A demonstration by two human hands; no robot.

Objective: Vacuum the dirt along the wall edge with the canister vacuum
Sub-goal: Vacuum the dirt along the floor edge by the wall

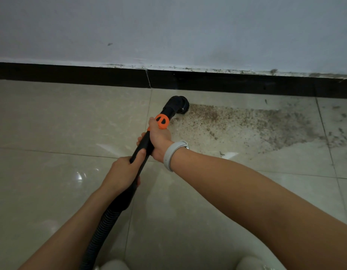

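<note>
Glossy beige tiled floor runs up to a black baseboard under a pale grey wall. Just below the baseboard there's a wide patch of brown gritty dirt. The black vacuum wand with ribbed hose points at the baseboard, its round brush nozzle touching the dirt's left edge. Left hand grips the wand; right hand, white wristband on, grips it by the orange collar.

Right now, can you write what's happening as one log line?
step: vacuuming | left hand: grips black vacuum wand | right hand: grips wand | round black brush nozzle: at brown dirt patch edge
</note>
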